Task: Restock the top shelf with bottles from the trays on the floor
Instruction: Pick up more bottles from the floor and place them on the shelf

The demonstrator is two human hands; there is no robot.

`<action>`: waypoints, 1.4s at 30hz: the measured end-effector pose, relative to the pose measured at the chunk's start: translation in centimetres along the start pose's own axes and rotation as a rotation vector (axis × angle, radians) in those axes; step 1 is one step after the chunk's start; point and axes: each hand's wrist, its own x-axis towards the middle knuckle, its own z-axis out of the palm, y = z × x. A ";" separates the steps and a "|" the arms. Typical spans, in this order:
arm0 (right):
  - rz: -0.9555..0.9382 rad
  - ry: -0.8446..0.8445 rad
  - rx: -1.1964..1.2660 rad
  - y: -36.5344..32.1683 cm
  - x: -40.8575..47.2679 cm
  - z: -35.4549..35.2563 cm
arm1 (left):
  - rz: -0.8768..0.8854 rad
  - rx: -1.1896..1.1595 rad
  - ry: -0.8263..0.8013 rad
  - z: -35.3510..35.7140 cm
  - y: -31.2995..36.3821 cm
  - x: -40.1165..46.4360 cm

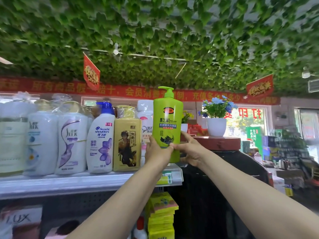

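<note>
While we steady it: both hands, left hand [158,150] and right hand [188,150], grip the green bottle [168,125], upright at the top shelf [86,180] end.
Our risk: it topples off the open edge.

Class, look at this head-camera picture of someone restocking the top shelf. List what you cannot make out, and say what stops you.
- The floor trays: out of frame below the head view.
- Base of the green pump bottle: covered by the left hand and right hand, so whether it rests on the top shelf cannot be told.
- The white bottle behind it: partly hidden.
- Far-left wrapped bottles: blurred, labels unreadable.
- Lower-shelf goods: cut off by the bottom edge.
</note>
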 end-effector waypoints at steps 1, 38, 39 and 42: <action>0.006 -0.002 -0.004 0.2 0.3 0.1 | -0.013 -0.003 -0.003 0.1 -0.5 0.5; 0.027 -0.150 -0.161 4.4 7.8 0.9 | -0.179 0.008 0.058 2.2 -0.9 3.6; 0.027 -0.148 -0.173 4.4 7.7 0.9 | -0.180 0.006 0.058 2.2 -0.8 3.5; 0.009 -0.139 -0.203 4.1 7.2 1.2 | -0.178 -0.023 0.065 2.0 -0.5 2.9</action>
